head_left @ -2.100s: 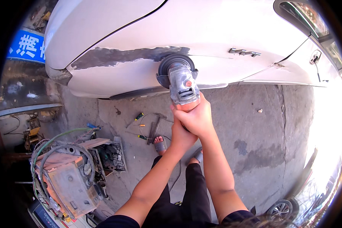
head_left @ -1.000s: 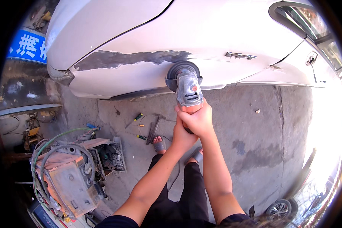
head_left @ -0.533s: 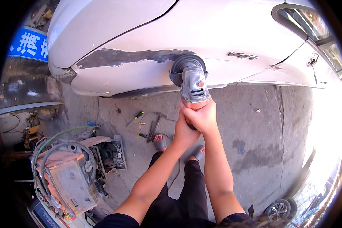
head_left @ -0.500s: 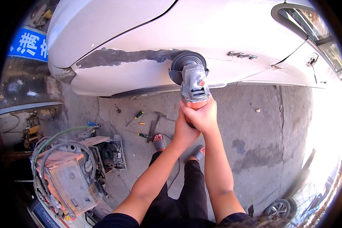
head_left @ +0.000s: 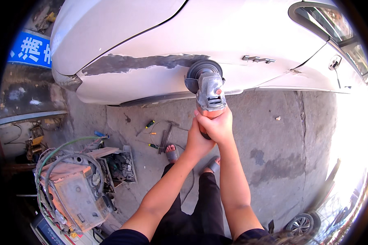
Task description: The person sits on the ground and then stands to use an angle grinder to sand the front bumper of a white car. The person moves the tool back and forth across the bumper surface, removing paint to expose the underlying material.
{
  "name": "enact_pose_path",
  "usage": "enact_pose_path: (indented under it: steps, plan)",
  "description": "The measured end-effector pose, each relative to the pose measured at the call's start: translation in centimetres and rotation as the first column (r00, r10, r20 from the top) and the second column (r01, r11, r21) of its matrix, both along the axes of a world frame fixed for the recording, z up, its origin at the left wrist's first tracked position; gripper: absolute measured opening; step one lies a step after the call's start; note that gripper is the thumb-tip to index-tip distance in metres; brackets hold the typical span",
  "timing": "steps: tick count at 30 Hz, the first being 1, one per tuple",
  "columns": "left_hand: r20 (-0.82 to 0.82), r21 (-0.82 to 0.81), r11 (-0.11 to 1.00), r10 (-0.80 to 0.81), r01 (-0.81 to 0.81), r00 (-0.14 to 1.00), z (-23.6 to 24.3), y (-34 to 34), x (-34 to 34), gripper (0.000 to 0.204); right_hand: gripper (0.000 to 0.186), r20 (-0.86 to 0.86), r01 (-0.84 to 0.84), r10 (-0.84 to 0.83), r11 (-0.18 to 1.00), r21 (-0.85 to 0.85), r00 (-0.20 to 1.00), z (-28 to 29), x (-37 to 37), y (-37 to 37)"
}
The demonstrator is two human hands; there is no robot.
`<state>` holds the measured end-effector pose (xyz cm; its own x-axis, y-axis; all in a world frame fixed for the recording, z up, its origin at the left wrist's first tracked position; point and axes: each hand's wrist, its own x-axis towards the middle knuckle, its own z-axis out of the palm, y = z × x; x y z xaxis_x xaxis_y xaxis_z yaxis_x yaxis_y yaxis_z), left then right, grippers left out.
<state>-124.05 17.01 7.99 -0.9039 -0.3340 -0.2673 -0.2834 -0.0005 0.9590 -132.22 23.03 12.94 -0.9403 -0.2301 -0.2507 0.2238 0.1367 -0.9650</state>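
Note:
Both of my hands are wrapped round the orange-and-grey body of an angle grinder [head_left: 212, 92]. My left hand [head_left: 197, 136] grips the rear of the handle, and my right hand [head_left: 220, 124] lies over it closer to the grinder's head. A round dark disc [head_left: 204, 68] at the tool's front lies against or just in front of a white car's side panel [head_left: 151, 83]; I cannot tell whether it touches. Left of the disc runs a long dark grey sanded strip [head_left: 139, 63] where the paint is gone. Part of the strip's right end is hidden behind the disc.
On the concrete floor [head_left: 270, 134] lie screwdrivers [head_left: 150, 124], a hammer [head_left: 169, 132] and a trailing cable [head_left: 188, 192]. A worn machine with hoses [head_left: 75, 196] stands at lower left. A blue sign [head_left: 30, 49] is at far left, a wheel [head_left: 299, 223] at lower right.
The grinder's head has moved slightly down and right, baring more of the sanded strip's right end. Both hands keep their grip.

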Motion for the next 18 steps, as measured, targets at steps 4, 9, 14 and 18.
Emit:
enact_pose_path:
  steps: [4, 9, 14, 18]
  plan:
    - [-0.018, -0.003, 0.999, 0.043, -0.043, 0.999, -0.8, 0.9, 1.0, 0.078, 0.052, 0.015, 0.004, -0.005, 0.999, 0.04, 1.0, -0.7, 1.0, 0.0]
    - [-0.01, 0.043, 0.999, 0.021, -0.021, 1.0, -1.5, 0.5, -0.5, 0.087, 0.056, -0.035, -0.011, 0.011, 1.0, 0.002, 0.999, 0.7, -0.5, 0.3]
    - [-0.021, -0.038, 0.999, 0.013, -0.013, 1.0, -2.4, 0.9, 0.5, 0.09, 0.056, -0.007, -0.017, 0.017, 1.0, 0.018, 1.0, -0.8, 0.0, 0.3]
    - [0.027, -0.003, 1.0, 0.016, -0.016, 1.0, -2.8, 0.0, 1.3, 0.088, 0.056, 0.037, -0.065, 0.064, 0.998, 0.027, 0.997, 0.7, 0.1, -0.4]
